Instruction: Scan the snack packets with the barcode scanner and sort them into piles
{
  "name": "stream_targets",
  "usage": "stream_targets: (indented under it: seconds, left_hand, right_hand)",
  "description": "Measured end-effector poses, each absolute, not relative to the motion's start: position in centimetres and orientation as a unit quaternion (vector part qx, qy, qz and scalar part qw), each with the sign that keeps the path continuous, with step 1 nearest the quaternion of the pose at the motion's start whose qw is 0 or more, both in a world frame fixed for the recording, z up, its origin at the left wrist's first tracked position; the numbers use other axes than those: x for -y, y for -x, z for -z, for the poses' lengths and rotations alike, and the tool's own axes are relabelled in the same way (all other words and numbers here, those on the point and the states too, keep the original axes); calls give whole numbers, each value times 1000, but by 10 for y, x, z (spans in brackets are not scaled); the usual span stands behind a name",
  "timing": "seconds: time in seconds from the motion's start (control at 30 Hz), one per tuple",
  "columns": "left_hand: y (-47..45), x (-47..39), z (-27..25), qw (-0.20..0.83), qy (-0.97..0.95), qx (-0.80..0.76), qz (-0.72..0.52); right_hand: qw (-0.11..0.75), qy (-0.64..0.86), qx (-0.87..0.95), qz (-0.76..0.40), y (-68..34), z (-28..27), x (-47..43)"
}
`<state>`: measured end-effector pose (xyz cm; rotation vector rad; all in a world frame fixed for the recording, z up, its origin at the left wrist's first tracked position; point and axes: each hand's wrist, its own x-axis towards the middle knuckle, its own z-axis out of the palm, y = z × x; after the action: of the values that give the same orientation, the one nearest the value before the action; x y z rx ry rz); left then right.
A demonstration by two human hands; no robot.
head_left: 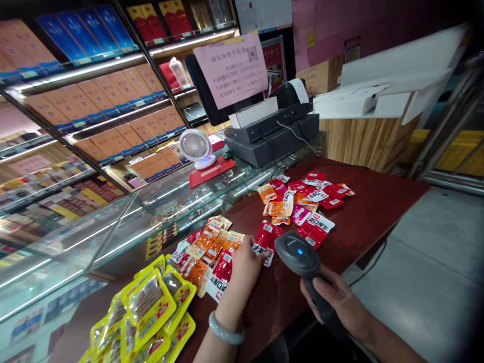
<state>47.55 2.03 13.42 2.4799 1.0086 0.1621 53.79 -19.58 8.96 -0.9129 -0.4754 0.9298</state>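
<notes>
My right hand is wrapped round the handle of a dark grey barcode scanner with a blue light on top. The scanner's head points toward a red snack packet. My left hand, a pale bangle on its wrist, pinches the lower edge of this packet; its fingertips are partly hidden. Under and left of that hand lies a pile of orange and red packets. Beyond the scanner is a second group of red, orange and pink packets. Yellow-edged snack packs are heaped at the lower left.
The packets lie on a dark red tabletop. Behind it runs a glass display counter with a small white fan and a cash register. Boxed goods fill the shelves. Grey floor shows at right.
</notes>
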Motion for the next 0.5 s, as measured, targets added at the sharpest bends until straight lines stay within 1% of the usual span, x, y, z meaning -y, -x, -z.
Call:
stream_targets:
  seconds: [0.1,0.37,0.43,0.5]
  left_hand:
    - [-460,-16,-132,253,-894,-362,-72]
    - [-428,-20,-138,247,-880,-402,-64]
    - [-414,-26,-141,233,-871,-428,-63]
    - [-401,-32,-146,187,-868,-454,-72]
  right_hand:
    - [765,418,236,-429,-535,-97,189]
    - [751,407,235,-464,-523,-93,185]
    - [750,407,238,-464,-522,-91,186]
    - [750,409,239,-462,-521,-89,187]
